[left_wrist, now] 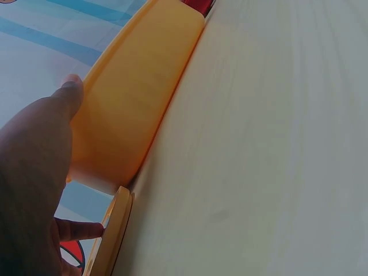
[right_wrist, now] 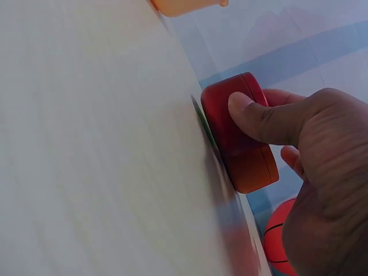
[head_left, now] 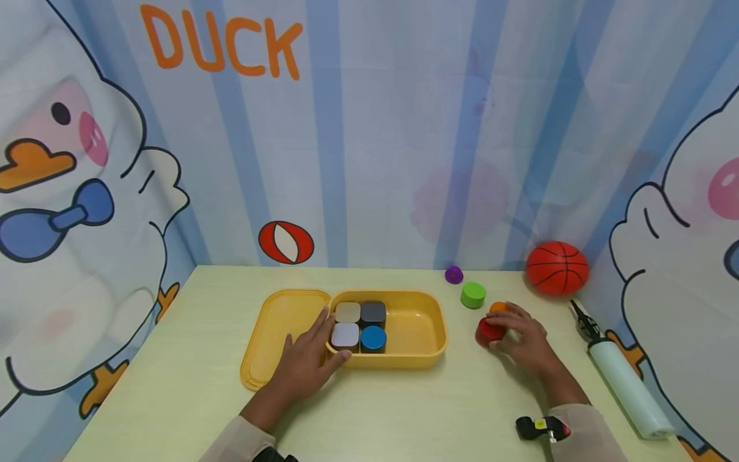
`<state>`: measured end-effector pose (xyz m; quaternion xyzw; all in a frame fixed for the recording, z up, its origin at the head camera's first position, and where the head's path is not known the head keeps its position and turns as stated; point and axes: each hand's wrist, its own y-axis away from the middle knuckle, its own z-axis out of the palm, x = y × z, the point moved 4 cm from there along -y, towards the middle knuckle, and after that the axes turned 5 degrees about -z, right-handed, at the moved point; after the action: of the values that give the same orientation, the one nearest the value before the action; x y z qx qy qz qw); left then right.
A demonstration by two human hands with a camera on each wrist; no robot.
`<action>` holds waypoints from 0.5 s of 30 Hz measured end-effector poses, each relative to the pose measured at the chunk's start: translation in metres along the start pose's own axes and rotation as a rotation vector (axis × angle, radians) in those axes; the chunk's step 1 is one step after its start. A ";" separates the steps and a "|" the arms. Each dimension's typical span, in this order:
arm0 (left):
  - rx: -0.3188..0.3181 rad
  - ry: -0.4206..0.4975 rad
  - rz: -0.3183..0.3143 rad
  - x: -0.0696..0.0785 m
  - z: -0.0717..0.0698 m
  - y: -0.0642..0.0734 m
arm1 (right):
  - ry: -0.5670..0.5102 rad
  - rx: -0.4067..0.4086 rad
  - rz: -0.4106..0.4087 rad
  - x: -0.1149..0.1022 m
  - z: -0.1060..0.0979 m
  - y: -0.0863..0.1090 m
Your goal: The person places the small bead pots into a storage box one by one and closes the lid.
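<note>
My left hand (head_left: 306, 366) rests on the left end of a yellow box (head_left: 416, 324), its fingers spread, with the thumb at the front rim. In the left wrist view one finger touches the edge of the yellow lid (left_wrist: 112, 241). Inside the box's left part sit a beige, a dark grey, a white and a blue-topped small container (head_left: 373, 337). My right hand (head_left: 526, 337) pinches a small red container (right_wrist: 221, 115) between thumb and fingers. Right beside it is an orange container (right_wrist: 253, 172), partly hidden by the fingers in the head view.
A green round piece (head_left: 473, 294) and a purple piece (head_left: 453, 274) lie toward the back. A small basketball (head_left: 557, 268) sits at the back right. Along the right edge lies a pale green tube (head_left: 629, 388) with a black tip. A printed curtain (head_left: 392, 128) hangs behind the table.
</note>
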<state>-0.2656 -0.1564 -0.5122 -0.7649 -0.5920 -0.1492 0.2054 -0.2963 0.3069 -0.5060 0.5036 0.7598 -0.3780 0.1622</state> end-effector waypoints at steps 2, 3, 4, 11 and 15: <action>0.002 -0.003 0.000 0.000 0.000 0.001 | 0.005 0.011 -0.028 -0.001 0.001 0.000; 0.005 -0.002 0.002 0.000 0.000 0.001 | 0.014 0.021 -0.047 -0.001 0.001 -0.001; 0.006 -0.001 0.002 0.001 -0.001 0.001 | 0.022 0.030 -0.068 -0.002 0.001 -0.001; 0.013 -0.002 0.011 0.002 -0.002 0.001 | 0.023 0.094 -0.134 -0.011 0.003 -0.002; 0.010 -0.005 0.010 0.002 -0.001 0.001 | -0.009 0.131 -0.111 -0.015 0.004 -0.003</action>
<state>-0.2646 -0.1552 -0.5109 -0.7671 -0.5896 -0.1433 0.2082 -0.2931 0.2937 -0.4983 0.4687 0.7592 -0.4377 0.1112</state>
